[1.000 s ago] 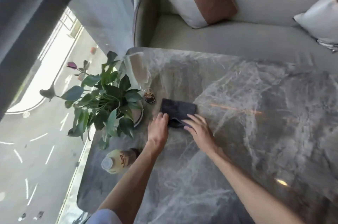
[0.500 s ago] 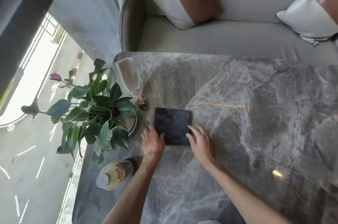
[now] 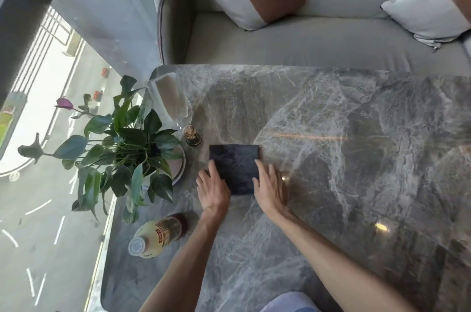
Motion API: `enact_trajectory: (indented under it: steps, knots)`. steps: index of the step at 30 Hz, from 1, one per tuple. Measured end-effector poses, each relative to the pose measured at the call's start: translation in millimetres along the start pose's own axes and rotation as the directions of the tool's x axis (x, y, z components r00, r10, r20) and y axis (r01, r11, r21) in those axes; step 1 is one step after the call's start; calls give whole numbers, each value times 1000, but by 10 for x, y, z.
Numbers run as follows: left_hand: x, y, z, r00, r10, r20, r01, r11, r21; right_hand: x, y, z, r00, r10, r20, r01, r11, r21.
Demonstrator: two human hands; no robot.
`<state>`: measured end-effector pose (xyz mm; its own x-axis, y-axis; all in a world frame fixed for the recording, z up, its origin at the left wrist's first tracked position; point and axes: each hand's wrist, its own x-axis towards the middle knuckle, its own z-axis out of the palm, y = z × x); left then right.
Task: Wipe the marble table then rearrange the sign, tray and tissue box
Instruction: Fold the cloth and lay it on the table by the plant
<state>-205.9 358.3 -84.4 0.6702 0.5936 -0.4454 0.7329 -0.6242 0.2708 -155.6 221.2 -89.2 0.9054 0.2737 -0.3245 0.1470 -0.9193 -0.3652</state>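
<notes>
Dark cloth [image 3: 234, 168] flat on marble table [image 3: 331, 133] | between left hand [image 3: 213, 187], right hand [image 3: 270, 186] | both flat, unclenched

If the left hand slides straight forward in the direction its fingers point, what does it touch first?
Probably the small toothpick jar. The left hand lies flat on the left edge of the dark cloth, fingers pointing away and slightly left. The line could also pass just right of the jar.

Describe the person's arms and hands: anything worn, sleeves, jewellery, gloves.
Both forearms are bare from wrist to the bottom of the picture, with no sleeves in view. The left hand and right hand wear no gloves, and no rings, watch or bracelet show on either. A patch of pale blue cloth shows at the bottom edge between the arms, likely clothing.
</notes>
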Motion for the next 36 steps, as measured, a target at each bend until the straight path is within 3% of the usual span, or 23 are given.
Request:
enact_trajectory:
  steps: [3, 8, 12, 15, 18, 21, 23, 27, 36]
  knots:
    - [25, 4, 9, 1000, -19, 1, 19, 999, -42, -103, 61, 66, 997, 18, 78, -22, 999, 45]
    - [24, 8, 42, 991, 136, -13, -128, 959, 252, -102, 78, 123, 996, -19, 81, 12, 996, 90]
    - [-10, -5, 73, 975, 199, 98, -219, 935, 279, -99, 95, 105, 998, -28, 53, 26, 999, 33]
    - [-39, 30, 51, 979, 203, 32, -204, 934, 293, -121, 165, 150, 980, -179, -82, 169, 979, -114]
    - [-79, 49, 44, 967, 252, 39, -250, 911, 328, -167, 258, 189, 956, -284, -69, 269, 947, -175]
    - [-116, 39, 69, 962, 217, 166, -265, 888, 376, -192, 316, 176, 950, -311, -29, 306, 944, -120]
    - [-164, 97, 68, 968, 193, 162, -243, 888, 391, -192, 358, 120, 950, -312, -30, 310, 949, -52]
    - [-396, 389, 77, 943, 317, 98, -330, 867, 374, -288, 600, -141, 969, -238, -67, 244, 964, 107]
    - [-1326, 1527, 482, 784, 491, 381, -608, 730, 311, -1277, 2326, -1246, 985, 169, -17, -162, 965, 208]
